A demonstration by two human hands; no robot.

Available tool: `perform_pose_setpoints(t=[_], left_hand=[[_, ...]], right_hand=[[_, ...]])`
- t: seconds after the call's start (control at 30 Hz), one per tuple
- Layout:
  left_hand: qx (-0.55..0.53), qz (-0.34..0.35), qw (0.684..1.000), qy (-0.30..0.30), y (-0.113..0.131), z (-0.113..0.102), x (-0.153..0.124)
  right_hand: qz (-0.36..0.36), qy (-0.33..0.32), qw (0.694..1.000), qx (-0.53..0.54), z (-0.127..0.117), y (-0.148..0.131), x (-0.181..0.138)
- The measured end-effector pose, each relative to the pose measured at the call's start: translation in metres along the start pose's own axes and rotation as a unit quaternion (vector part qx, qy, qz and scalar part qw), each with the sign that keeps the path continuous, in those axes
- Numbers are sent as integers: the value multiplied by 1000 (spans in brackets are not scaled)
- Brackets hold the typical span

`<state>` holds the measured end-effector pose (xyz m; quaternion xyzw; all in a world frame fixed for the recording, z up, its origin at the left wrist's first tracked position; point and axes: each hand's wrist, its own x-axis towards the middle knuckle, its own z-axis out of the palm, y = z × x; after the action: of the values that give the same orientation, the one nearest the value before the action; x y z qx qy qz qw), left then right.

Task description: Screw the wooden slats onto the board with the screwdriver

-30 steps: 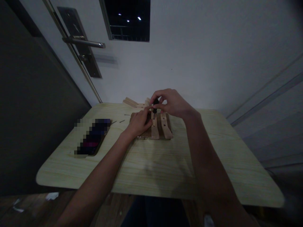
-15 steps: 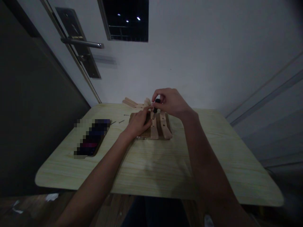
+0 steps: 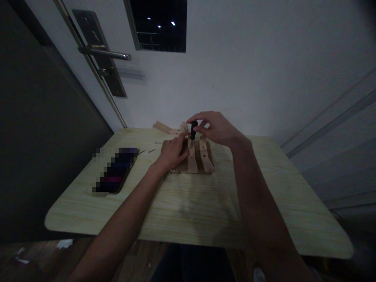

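Plainly, the pale table [image 3: 182, 213] is largest, with a brown board [image 3: 179, 167] lying towards its far edge. On that board the left hand [image 3: 172, 152] rests spread and unclenched against the left wooden strip [image 3: 192, 165], the right wooden strip [image 3: 206, 158] just beside. The right hand [image 3: 216, 127] pinches a black-handled screwdriver [image 3: 194, 131], shaft pointing down at the left wooden strip: driving a screw seems the step in hand, and the next turn likely calls for steady downward pressure; loose screws [image 3: 151, 150] lie left of the board
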<state>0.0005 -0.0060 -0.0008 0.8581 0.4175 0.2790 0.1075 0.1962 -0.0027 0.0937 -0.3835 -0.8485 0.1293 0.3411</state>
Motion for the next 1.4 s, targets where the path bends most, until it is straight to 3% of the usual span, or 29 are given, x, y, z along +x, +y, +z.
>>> perform_pose_setpoints(t=[0.17, 0.6, 0.73, 0.9, 1.2, 1.4], left_hand=[[9, 1, 1000, 4, -1, 1, 0], [45, -17, 999, -10, 0, 2, 0], [27, -5, 1000, -2, -1, 2, 0], [15, 0, 1000, 1, -2, 2, 0], [13, -7, 1000, -2, 2, -1, 0], [6, 6, 1000, 5, -1, 1, -1]], right_hand=[[5, -10, 1000, -18, 0, -8, 1], [119, 19, 984, -133, 5, -22, 2], [71, 32, 994, -82, 4, -18, 2], [-7, -33, 999, 1, 3, -14, 6], [-5, -29, 1000, -4, 3, -6, 0], [21, 15, 999, -47, 2, -8, 1]])
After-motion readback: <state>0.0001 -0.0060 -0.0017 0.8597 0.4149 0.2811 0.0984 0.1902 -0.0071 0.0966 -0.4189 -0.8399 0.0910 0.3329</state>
